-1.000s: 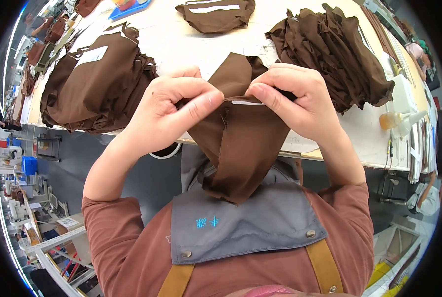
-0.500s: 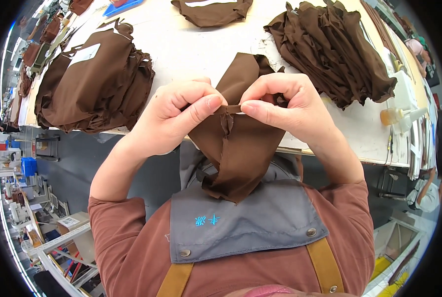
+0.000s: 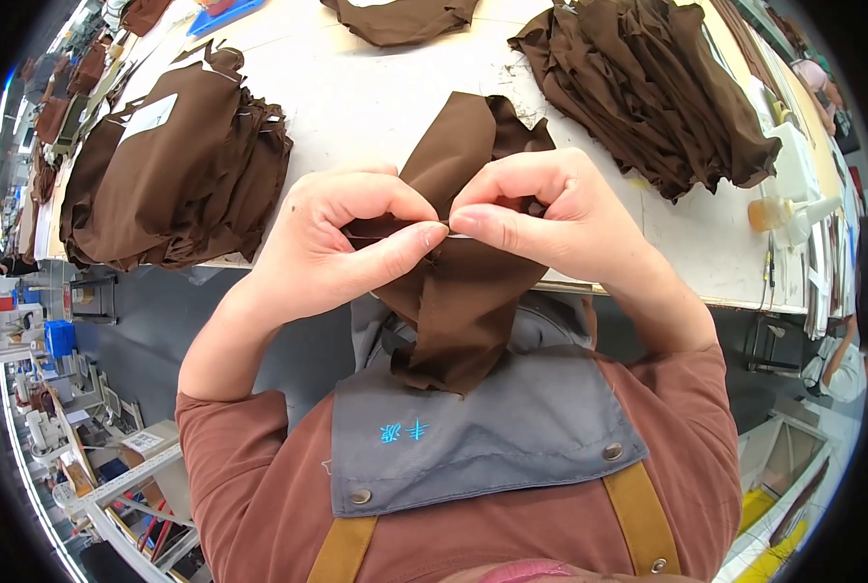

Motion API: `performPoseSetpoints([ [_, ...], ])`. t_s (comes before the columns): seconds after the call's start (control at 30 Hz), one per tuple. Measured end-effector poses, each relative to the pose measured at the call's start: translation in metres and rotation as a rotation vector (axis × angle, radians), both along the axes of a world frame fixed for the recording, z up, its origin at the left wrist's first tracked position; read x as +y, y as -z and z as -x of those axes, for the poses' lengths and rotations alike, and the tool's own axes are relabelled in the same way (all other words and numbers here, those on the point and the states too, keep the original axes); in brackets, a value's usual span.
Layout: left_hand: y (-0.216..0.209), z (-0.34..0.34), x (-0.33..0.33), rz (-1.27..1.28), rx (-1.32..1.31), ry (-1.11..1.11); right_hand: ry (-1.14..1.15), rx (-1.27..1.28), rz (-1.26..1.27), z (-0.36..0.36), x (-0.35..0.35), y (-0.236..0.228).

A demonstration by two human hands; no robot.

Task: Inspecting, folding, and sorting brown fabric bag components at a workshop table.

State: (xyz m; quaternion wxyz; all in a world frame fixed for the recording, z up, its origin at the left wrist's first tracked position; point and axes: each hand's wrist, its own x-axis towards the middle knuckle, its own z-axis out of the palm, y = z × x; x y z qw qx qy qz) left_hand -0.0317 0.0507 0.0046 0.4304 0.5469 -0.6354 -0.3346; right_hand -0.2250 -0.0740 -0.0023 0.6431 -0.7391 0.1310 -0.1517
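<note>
A brown sewn fabric piece [image 3: 468, 311] hangs between my hands, one end over the table edge toward my apron and the other lying on the tabletop. My left hand [image 3: 356, 238] pinches its seam edge between thumb and forefinger. Close beside it, almost touching, my right hand [image 3: 541, 214] pinches the same edge. A stitched seam runs down the hanging part. The fingertips hide the exact spot being gripped.
On the white table [image 3: 356, 107] a pile of brown fabric pieces [image 3: 176, 165] lies at left, another pile [image 3: 657, 97] at right. A brown piece [image 3: 405, 19] sits at the far side. Small bottles [image 3: 783, 216] stand near the right edge; a blue tray [image 3: 225, 15] is far left.
My hands have drawn closer together, with the fingertips now nearly meeting at the seam edge. The fabric between them is bunched shorter, and the view has shifted slightly.
</note>
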Motion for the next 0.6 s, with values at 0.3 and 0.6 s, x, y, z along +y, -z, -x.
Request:
performPoseSetpoints([
  [0.3, 0.000, -0.007, -0.001, -0.026, -0.066, 0.075, 0.004, -0.114, 0.452, 0.004, -0.012, 0.013],
  [0.6, 0.002, 0.002, 0.003, 0.042, -0.147, 0.031, 0.035, 0.069, 0.009, 0.005, 0.002, 0.012],
])
